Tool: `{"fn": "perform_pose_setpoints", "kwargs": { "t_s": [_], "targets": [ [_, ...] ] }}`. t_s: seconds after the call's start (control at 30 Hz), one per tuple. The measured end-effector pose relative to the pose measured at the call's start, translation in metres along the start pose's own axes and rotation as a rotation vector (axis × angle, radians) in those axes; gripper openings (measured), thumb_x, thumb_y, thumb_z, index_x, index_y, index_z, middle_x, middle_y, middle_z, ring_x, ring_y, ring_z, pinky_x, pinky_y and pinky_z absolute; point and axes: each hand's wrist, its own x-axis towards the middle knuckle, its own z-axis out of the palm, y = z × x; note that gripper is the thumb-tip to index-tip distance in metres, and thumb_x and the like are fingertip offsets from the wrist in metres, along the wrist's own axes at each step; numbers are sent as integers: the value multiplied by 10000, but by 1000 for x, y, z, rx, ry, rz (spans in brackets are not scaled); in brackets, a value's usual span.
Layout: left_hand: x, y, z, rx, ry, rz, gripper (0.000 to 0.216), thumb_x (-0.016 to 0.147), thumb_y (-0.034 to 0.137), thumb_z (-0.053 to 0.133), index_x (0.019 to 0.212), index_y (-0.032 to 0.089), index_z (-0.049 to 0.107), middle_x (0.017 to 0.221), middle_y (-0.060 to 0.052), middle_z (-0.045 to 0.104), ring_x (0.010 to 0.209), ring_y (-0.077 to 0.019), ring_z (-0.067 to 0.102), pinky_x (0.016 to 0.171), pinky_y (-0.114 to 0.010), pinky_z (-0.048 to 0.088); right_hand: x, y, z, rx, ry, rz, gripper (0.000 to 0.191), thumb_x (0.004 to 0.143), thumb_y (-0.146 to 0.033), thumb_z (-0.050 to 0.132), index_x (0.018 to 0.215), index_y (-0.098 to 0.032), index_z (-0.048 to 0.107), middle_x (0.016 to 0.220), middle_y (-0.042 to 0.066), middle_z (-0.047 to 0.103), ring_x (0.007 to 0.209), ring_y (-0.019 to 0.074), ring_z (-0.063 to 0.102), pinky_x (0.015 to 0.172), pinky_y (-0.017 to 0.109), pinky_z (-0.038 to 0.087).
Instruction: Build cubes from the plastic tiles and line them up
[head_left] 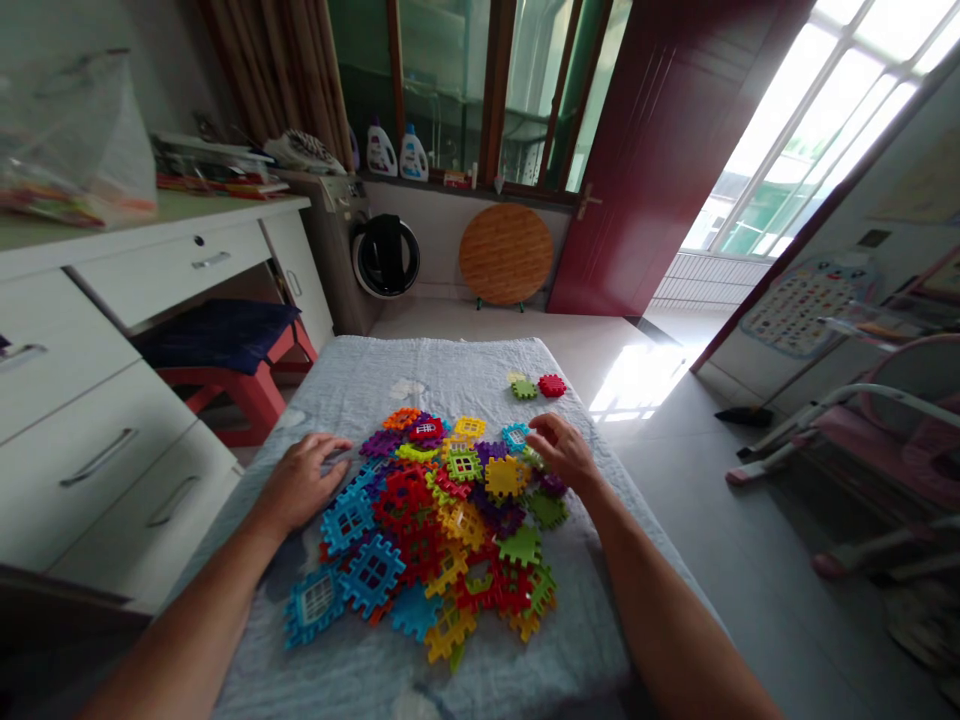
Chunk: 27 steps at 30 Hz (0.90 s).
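A heap of colourful plastic interlocking tiles (435,530) lies on a light blue quilted table cover (442,375). My left hand (304,480) rests flat on the cover at the heap's left edge, fingers stretched out, holding nothing. At the heap's upper right edge my right hand (562,450) hovers with fingers curled over a teal tile (515,435); whether it grips one I cannot make out. Three joined tiles, yellow, green (524,389) and red (552,385), lie apart at the far right of the cover.
White drawers (97,400) stand at the left with a red stool (240,385) under the desk. A round wooden tabletop (505,254) leans on the far wall beside a dark red door (660,150). Pink furniture (885,420) stands at the right.
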Motion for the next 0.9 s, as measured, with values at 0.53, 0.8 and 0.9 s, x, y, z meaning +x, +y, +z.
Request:
{"fn": "perform_pose_setpoints", "kwargs": {
  "t_s": [0.53,0.8,0.9],
  "targets": [
    [0,3,-2,-1,-7,-23,313,821,394,475,996,197,643,1024,-92,633,1009,-260,580,946,-392,449,-11,11,-6,-282,-252,19,395,667,-336,724,1021,-192,622,977,54,600,930,223,514,872,362,392],
    [0,9,-6,1,-22,-54,304,812,383,473,985,200,643,1033,-86,633,1009,-257,584,940,-377,451,-7,-32,3,-148,-208,-109,352,813,-390,637,1125,-228,617,1170,79,605,1101,263,480,952,420,343],
    [0,10,-6,-2,-30,-62,310,811,380,472,993,198,645,1044,-87,626,1017,-260,583,938,-380,452,-2,-63,14,-108,-343,-250,320,829,-366,625,1122,-239,625,1154,63,633,1076,241,497,949,399,340]
  ]
}}
